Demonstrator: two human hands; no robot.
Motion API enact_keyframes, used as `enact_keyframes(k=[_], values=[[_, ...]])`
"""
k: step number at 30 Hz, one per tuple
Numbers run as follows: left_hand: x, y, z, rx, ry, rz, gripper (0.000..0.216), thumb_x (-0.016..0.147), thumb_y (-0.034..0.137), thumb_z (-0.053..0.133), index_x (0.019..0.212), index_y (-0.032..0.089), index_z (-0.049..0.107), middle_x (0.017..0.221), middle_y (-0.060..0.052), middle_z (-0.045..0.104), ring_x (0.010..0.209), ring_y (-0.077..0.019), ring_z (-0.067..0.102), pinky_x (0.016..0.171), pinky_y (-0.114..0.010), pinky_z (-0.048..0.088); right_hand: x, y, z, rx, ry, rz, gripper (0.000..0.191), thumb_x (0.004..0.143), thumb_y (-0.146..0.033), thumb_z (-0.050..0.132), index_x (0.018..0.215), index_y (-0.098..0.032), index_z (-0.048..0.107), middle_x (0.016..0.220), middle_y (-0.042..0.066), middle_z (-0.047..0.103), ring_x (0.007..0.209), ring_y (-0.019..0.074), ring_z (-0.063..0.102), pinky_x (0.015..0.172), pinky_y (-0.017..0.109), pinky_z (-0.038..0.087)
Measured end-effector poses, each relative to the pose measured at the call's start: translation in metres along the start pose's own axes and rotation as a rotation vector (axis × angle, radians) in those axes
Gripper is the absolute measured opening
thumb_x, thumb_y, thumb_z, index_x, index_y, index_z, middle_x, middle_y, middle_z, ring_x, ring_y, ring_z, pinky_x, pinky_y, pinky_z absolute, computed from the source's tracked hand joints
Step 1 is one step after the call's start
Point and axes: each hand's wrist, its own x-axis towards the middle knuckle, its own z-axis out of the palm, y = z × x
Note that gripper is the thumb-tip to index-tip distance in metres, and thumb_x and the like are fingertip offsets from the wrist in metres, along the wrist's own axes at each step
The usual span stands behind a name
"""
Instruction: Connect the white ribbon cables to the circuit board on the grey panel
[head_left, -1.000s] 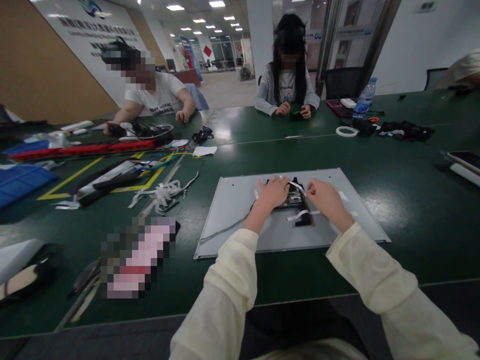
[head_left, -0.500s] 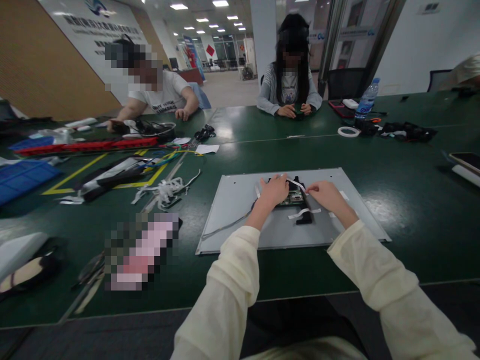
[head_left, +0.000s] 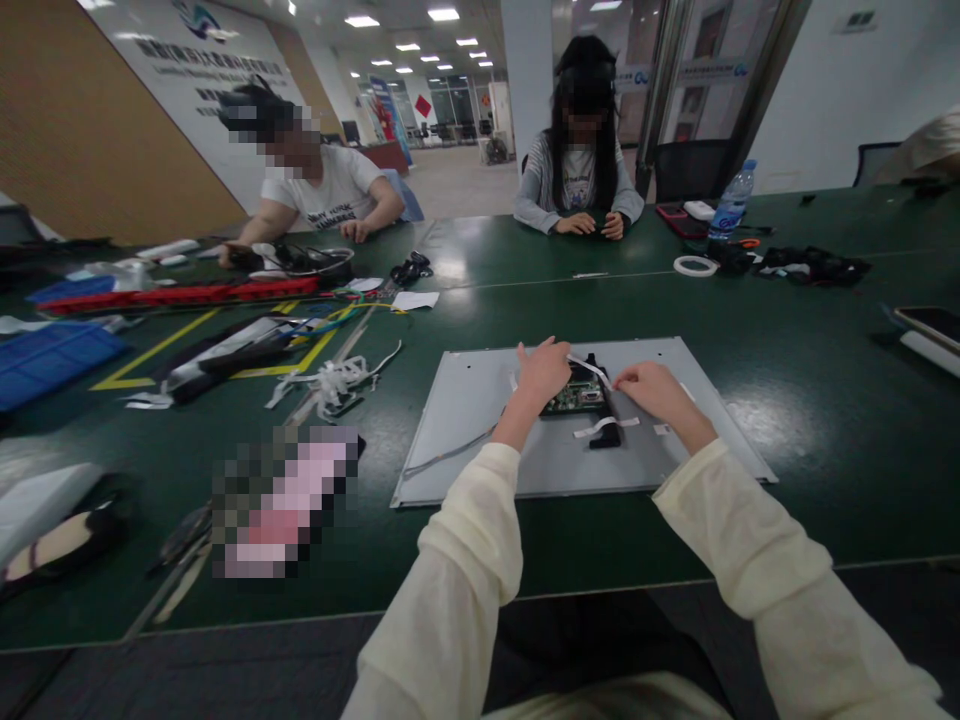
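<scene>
A grey metal panel [head_left: 465,420] lies flat on the green table [head_left: 810,440] before me. At its middle sits a small green circuit board [head_left: 581,398] with a black strip and white tape strips [head_left: 604,428] across it. My left hand [head_left: 541,372] rests curled on the left end of the board. My right hand [head_left: 654,390] pinches the end of a white tape strip [head_left: 587,366] that runs from the board's top. A thin grey cable [head_left: 450,455] trails off the board toward the panel's lower left.
Two people sit across the table, each with hands on small dark items. Red and blue trays [head_left: 45,350], cables and white scraps [head_left: 330,380] crowd the left. A tape roll [head_left: 695,265], water bottle [head_left: 731,200] and black parts lie far right. A phone [head_left: 930,322] lies at the right edge.
My left hand has shifted slightly up along the board's left end. My right hand has stayed on the white strip, drawn a little toward me.
</scene>
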Motion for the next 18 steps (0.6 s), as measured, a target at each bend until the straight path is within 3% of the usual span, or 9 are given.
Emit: enact_keyframes(k=[3, 6, 14, 18], values=[[0.001, -0.002, 0.000, 0.000, 0.019, 0.037, 0.039, 0.089, 0.015, 0.033, 0.113, 0.024, 0.062, 0.121, -0.005, 0.065, 0.117, -0.0215, 0.056, 0.110, -0.054, 0.024, 0.000, 0.000, 0.000, -0.005, -0.001, -0.004, 0.026, 0.079, -0.021, 0.051, 0.085, -0.020, 0.076, 0.089, 0.006, 0.073, 0.087, 0.0191, 0.063, 0.075, 0.026, 0.041], [0.000, -0.003, 0.002, 0.031, 0.000, 0.069, 0.038, 0.090, 0.018, 0.033, 0.110, 0.024, 0.065, 0.118, -0.005, 0.067, 0.113, -0.0209, 0.058, 0.110, -0.048, 0.026, 0.000, 0.000, -0.001, -0.013, -0.003, -0.006, 0.026, 0.079, -0.020, 0.051, 0.085, -0.020, 0.076, 0.090, 0.006, 0.072, 0.088, 0.0188, 0.063, 0.076, 0.025, 0.041], [-0.005, 0.004, -0.002, 0.125, -0.054, 0.080, 0.038, 0.091, 0.018, 0.033, 0.111, 0.024, 0.064, 0.117, -0.008, 0.066, 0.110, -0.0243, 0.059, 0.109, -0.062, 0.018, -0.001, 0.000, -0.001, -0.019, -0.009, 0.020, 0.025, 0.079, -0.024, 0.052, 0.086, -0.019, 0.076, 0.087, 0.006, 0.072, 0.086, 0.0179, 0.063, 0.073, 0.024, 0.039], [-0.007, 0.001, -0.009, 0.048, -0.041, 0.052, 0.040, 0.091, 0.019, 0.032, 0.120, 0.025, 0.058, 0.126, -0.007, 0.062, 0.119, -0.0240, 0.054, 0.109, -0.061, 0.019, -0.001, 0.000, -0.001, -0.018, -0.001, 0.021, 0.026, 0.078, -0.025, 0.052, 0.086, -0.019, 0.076, 0.088, 0.005, 0.072, 0.085, 0.0179, 0.062, 0.072, 0.024, 0.039]])
